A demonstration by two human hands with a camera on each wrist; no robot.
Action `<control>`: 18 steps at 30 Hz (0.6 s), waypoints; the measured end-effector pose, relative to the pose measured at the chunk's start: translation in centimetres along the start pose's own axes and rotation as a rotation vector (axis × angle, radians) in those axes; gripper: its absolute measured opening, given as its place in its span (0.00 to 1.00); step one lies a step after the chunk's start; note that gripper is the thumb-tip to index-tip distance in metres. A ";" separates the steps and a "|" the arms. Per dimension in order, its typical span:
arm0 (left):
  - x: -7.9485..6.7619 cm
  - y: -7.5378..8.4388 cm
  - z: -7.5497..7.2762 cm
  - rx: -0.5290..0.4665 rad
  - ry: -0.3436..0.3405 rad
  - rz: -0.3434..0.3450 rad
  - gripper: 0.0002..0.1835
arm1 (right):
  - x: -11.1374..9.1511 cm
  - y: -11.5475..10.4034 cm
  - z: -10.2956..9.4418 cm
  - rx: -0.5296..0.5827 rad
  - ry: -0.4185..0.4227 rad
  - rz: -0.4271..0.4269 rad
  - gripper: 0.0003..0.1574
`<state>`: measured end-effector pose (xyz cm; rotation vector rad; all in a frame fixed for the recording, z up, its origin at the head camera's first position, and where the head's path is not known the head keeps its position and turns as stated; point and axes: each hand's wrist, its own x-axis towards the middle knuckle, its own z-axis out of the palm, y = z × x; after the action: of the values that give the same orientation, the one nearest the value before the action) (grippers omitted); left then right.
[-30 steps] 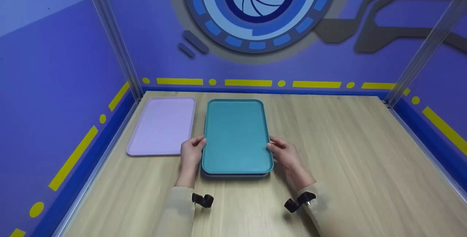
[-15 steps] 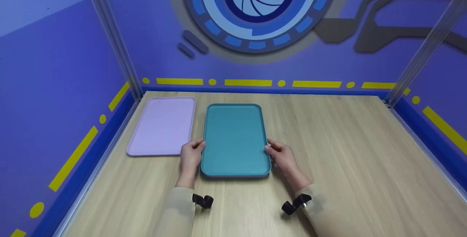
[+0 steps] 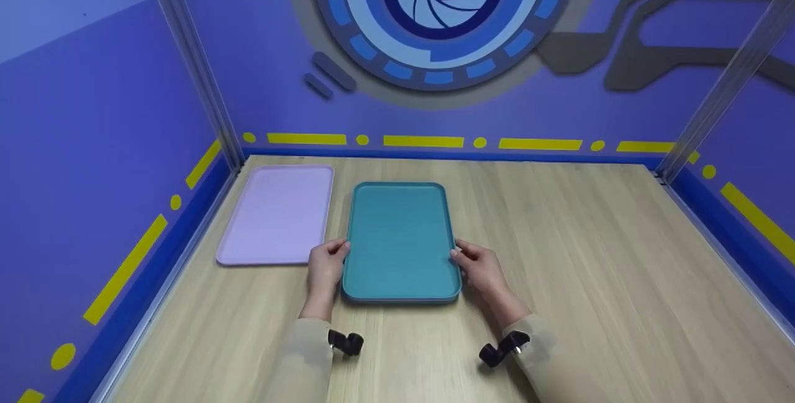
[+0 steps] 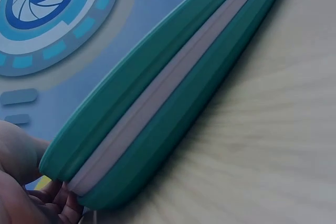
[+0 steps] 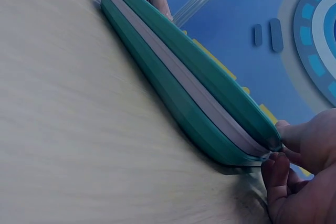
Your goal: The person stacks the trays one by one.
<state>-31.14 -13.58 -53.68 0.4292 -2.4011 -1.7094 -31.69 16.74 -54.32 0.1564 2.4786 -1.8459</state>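
Both arms wear long beige sleeves, the left sleeve (image 3: 304, 359) and right sleeve (image 3: 546, 359) each ending at the wrist. A small black camera mount (image 3: 345, 341) is strapped at the left wrist, another black mount (image 3: 502, 348) at the right. The left hand (image 3: 325, 266) and right hand (image 3: 481, 268) are bare.

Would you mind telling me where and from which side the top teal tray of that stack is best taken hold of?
Probably by its two long side rims, one hand from each side. The top teal tray lies flat on a lilac tray and another teal one, so only its rolled edge overhangs for fingertips. The left hand and right hand already sit at those edges, near the front end.
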 end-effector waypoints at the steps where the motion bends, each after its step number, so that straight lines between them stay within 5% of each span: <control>1: 0.0 0.0 0.0 0.000 0.001 0.002 0.16 | 0.0 0.0 0.0 -0.004 -0.001 -0.001 0.26; 10: 0.0 -0.1 0.1 0.037 0.000 0.017 0.17 | 0.1 0.0 -0.1 -0.038 0.005 -0.028 0.26; 18: 0.2 0.4 -0.5 0.074 -0.085 0.028 0.18 | 0.1 -0.2 0.0 -0.066 0.009 -0.024 0.27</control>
<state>-31.20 -13.99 -53.15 0.3383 -2.5235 -1.6644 -31.77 16.70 -54.16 0.1340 2.5547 -1.7734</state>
